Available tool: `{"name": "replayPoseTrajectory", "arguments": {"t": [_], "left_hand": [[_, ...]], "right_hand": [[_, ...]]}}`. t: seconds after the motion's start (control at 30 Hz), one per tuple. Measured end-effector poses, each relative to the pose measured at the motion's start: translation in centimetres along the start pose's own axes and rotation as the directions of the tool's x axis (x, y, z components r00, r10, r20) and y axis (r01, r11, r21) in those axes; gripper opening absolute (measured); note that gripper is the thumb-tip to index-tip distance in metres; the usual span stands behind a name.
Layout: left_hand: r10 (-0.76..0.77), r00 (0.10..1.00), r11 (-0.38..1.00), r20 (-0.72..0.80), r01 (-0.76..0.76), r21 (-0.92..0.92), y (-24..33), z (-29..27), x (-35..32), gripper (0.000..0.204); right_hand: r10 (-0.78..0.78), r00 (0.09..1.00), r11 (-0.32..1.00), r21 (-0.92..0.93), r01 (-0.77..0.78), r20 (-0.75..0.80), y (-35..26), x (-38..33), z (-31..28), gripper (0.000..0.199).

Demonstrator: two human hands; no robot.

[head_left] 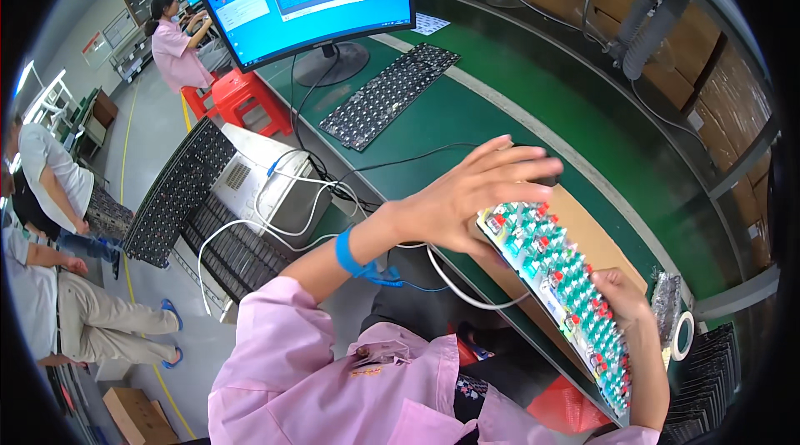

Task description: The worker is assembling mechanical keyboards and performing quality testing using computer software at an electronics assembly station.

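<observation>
A keyboard switch board (560, 282), set with rows of green and some red switches, is tilted up on its long side above the table. My right hand (625, 298) grips it along the right edge, thumb over the switches. At its upper left end is my left hand (492, 187), open, with fingers stretched out over that end. The left thumb is partly hidden behind the board, so whether it touches cannot be told. A blue wrist strap (358, 258) with a cord circles my left wrist. Under the board lies a brown cardboard sheet (596, 228).
Beyond stands a monitor (312, 3) on the green table (400, 124), with a black bare switch plate (390, 95) beside it. White cables (287, 232) loop by a rack at left. A tape roll (682, 337) sits right. Other people and red stools (244, 93) are left.
</observation>
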State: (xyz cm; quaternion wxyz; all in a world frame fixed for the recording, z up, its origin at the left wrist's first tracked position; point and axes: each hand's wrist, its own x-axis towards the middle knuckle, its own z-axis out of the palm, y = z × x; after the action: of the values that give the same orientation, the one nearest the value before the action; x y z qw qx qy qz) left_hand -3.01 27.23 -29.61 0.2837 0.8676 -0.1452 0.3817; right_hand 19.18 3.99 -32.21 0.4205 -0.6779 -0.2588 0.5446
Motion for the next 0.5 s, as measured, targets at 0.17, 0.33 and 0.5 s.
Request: {"name": "replayPoseTrajectory", "arguments": {"t": [0.17,0.33,0.5], "left_hand": [[-0.014,0.987,0.914,0.161,0.078,-0.398,-2.2,-0.5,1.9,0.048],[-0.484,0.873,0.661,0.06,0.41,-0.628,-3.0,0.3,2.1,0.027],[-0.849,0.506,0.243,0.152,0.628,-0.739,-4.0,2.2,0.5,0.025]], "right_hand": [[0.217,0.945,0.93,0.243,-0.277,0.246,1.6,-1.1,0.6,0.029],[-0.199,0.964,0.792,0.608,0.052,0.177,5.7,-5.8,-1.3,0.065],[-0.546,0.734,0.594,0.432,0.679,-0.404,12.7,-5.8,-6.4,0.074]]}}
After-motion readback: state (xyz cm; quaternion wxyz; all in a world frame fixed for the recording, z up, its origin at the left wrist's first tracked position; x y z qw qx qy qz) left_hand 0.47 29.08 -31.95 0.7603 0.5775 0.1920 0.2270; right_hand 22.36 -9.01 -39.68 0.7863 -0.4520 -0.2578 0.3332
